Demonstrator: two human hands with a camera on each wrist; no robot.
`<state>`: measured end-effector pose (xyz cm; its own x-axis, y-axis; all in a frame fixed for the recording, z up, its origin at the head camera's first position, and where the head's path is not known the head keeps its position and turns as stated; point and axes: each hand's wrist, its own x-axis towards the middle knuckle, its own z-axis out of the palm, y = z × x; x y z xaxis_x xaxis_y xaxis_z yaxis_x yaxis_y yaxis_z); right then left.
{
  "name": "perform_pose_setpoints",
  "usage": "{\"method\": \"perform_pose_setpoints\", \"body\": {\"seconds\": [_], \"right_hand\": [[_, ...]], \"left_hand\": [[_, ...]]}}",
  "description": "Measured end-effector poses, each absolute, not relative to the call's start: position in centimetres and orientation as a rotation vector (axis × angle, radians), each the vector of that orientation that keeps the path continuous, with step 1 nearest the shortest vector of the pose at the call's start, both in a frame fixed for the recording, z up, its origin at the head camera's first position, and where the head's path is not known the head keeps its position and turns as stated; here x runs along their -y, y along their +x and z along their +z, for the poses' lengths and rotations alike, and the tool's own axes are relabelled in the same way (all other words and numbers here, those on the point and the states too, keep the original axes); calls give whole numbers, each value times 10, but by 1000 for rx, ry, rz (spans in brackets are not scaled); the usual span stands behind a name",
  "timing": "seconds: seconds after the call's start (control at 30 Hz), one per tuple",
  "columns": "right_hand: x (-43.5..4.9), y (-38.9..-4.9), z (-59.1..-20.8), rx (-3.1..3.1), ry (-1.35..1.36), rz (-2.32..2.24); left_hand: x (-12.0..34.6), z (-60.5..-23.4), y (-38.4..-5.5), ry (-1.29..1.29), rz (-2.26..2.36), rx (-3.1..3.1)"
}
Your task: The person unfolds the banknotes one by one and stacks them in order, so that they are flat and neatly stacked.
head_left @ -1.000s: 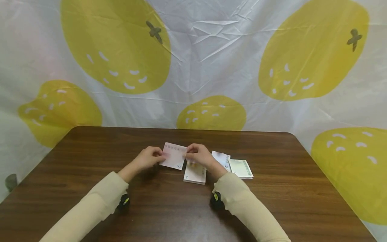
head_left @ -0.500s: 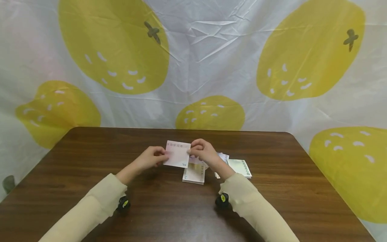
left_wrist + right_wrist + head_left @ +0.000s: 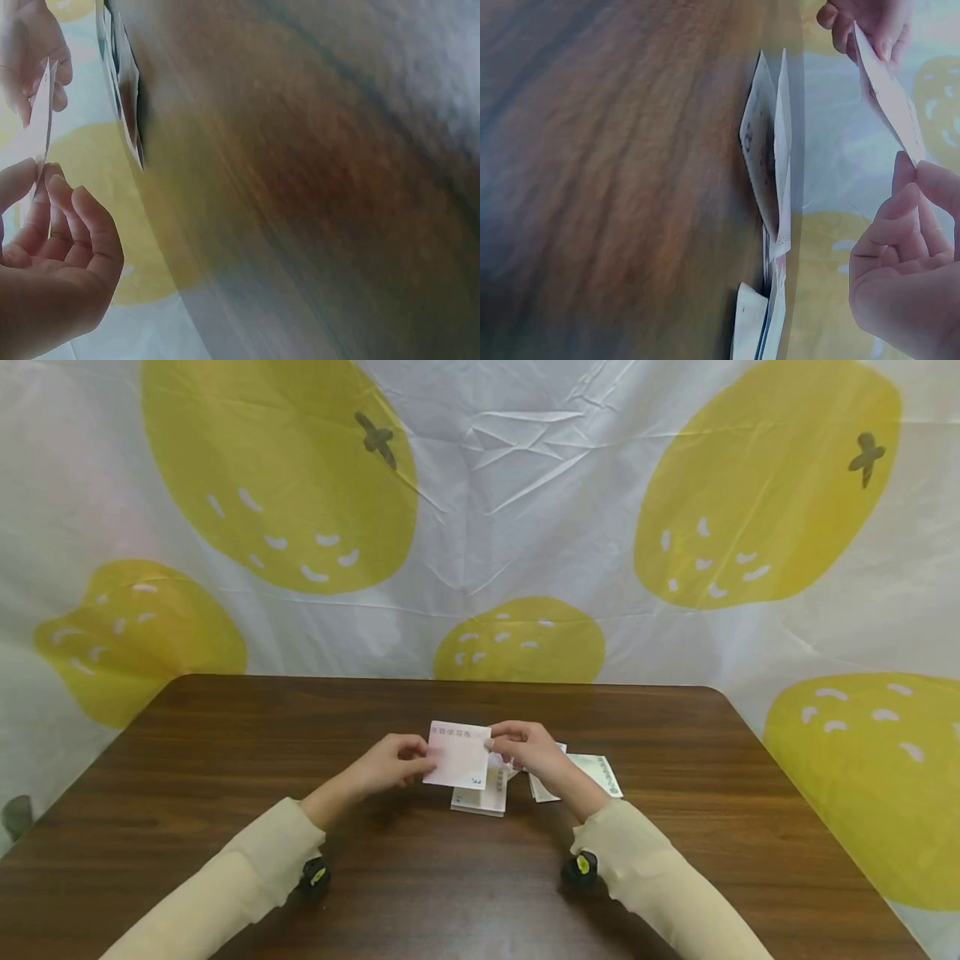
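A pale pink square of paper (image 3: 457, 756) with small print along its far edge is held up above the table. My left hand (image 3: 393, 762) pinches its left edge between thumb and fingers. At its upper right edge, the thumb and fingers of my right hand (image 3: 534, 750) pinch it too. Seen edge-on in the left wrist view, the paper (image 3: 45, 112) shows two layers spreading slightly near the right hand. Beneath it lies a small stack of cream paper squares (image 3: 478, 802), partly covered by the pink paper.
Right of that stack, pale green paper squares (image 3: 600, 772) lie beside whitish ones (image 3: 543, 789), partly behind my right forearm. In the right wrist view, some papers (image 3: 759, 142) stand partly lifted or folded open. Behind the brown wooden table (image 3: 300, 702) hangs a lemon-print cloth (image 3: 517, 527).
Both hands have moved right with the pink paper, which has turned from slanted to nearly square-on. It rose a little, then came lower, and now overlaps the cream stack more.
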<state>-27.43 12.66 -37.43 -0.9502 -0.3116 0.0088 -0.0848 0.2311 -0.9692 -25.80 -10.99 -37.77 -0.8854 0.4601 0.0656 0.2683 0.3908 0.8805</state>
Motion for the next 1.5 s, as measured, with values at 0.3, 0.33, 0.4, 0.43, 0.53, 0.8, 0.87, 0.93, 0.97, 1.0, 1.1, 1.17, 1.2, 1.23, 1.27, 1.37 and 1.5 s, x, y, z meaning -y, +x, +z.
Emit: {"method": "perform_pose_setpoints", "body": {"seconds": [0.3, 0.33, 0.4, 0.43, 0.53, 0.8, 0.87, 0.93, 0.97, 1.0, 1.1, 1.17, 1.2, 1.23, 1.27, 1.37, 1.5], "right_hand": [[-142, -267, -381, -2311, -363, -1786], [-143, -265, -381, -2310, -354, -1783], [-147, -263, -382, -2319, -340, -1773], [-148, -262, -382, -2329, -340, -1766], [-153, -259, -385, -2352, -331, -1735], [-162, -252, -388, -2375, -337, -1669], [-163, -250, -389, -2378, -343, -1658], [-164, -248, -390, -2372, -341, -1657], [-164, -247, -390, -2372, -339, -1657], [-164, -246, -391, -2372, -349, -1656], [-165, -244, -392, -2368, -359, -1657], [-165, -242, -392, -2375, -371, -1648], [-165, -242, -392, -2377, -381, -1643], [-166, -241, -393, -2377, -376, -1640], [-166, -241, -393, -2379, -376, -1634], [-167, -240, -394, -2379, -375, -1623], [-167, -238, -395, -2371, -365, -1618]], "left_hand": [[97, -381, -252, 644, 1595, -2452], [95, -381, -251, 646, 1613, -2451], [92, -381, -250, 662, 1644, -2455], [91, -381, -250, 667, 1655, -2459], [87, -383, -249, 691, 1671, -2462], [81, -384, -246, 843, 1588, -2547], [79, -385, -246, 897, 1552, -2590], [77, -385, -245, 929, 1504, -2638], [76, -385, -245, 942, 1486, -2655], [75, -386, -244, 945, 1471, -2664], [73, -386, -244, 945, 1443, -2677], [72, -387, -244, 958, 1449, -2659], [71, -386, -244, 963, 1454, -2648], [71, -386, -244, 972, 1461, -2635], [71, -387, -244, 979, 1468, -2622], [70, -387, -244, 977, 1488, -2584], [69, -387, -244, 959, 1507, -2562]]}}
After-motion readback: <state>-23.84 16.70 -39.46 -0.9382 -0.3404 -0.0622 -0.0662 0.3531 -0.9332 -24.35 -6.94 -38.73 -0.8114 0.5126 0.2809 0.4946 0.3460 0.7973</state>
